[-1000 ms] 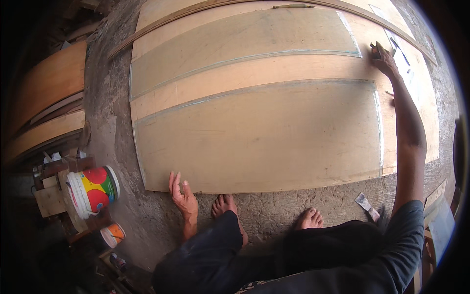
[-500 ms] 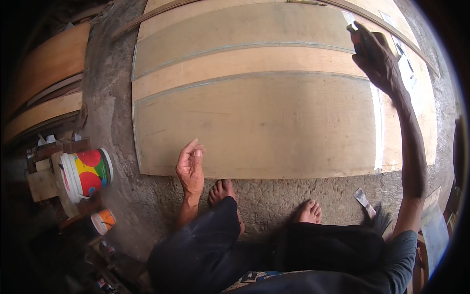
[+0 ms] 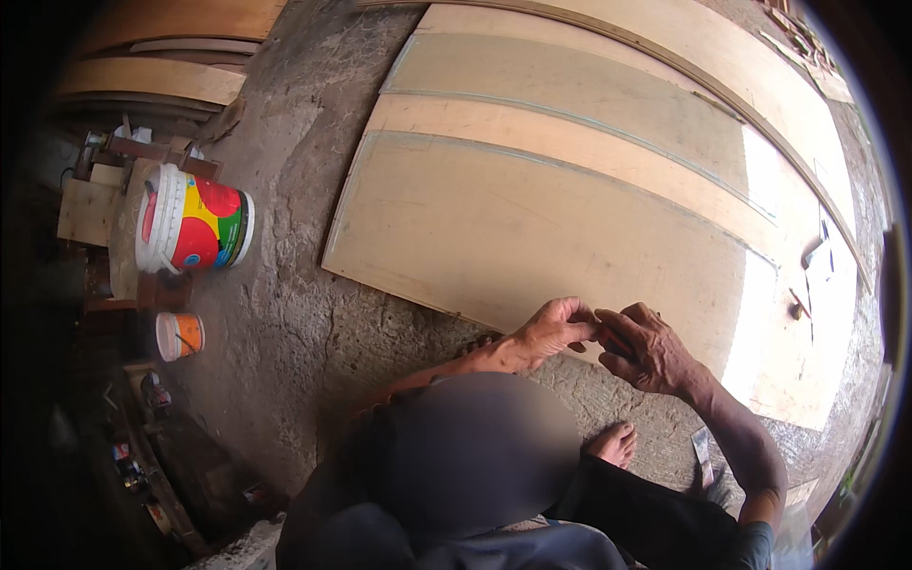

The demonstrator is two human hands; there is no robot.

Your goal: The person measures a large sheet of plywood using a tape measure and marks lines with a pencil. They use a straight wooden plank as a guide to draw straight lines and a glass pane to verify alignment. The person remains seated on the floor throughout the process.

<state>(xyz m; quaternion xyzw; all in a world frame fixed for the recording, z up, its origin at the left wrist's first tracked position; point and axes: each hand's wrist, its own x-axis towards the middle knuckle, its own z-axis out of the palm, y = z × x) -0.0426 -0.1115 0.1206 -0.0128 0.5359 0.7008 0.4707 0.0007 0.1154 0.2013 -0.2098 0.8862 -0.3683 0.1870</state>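
Observation:
My two hands meet over the near edge of a wide plywood panel. My right hand is closed around a small dark tool with a reddish-orange tint, mostly hidden by the fingers. My left hand reaches in from the left. Its thumb and fingertips come together against the right fingers, and what they pinch is hidden. Two greyish-tan bands with blue-grey borders cross the panel, and bright light whitens its right part.
A long wooden strip crosses the far side. Small dark items lie at right. A scraper rests beside my bare foot. At left stand a multicoloured bucket and an orange-white tub, below stacked boards.
My right hand has come back from the panel's far right corner, still holding the dark tool. My left hand has moved right to meet it. The view has turned and shifted.

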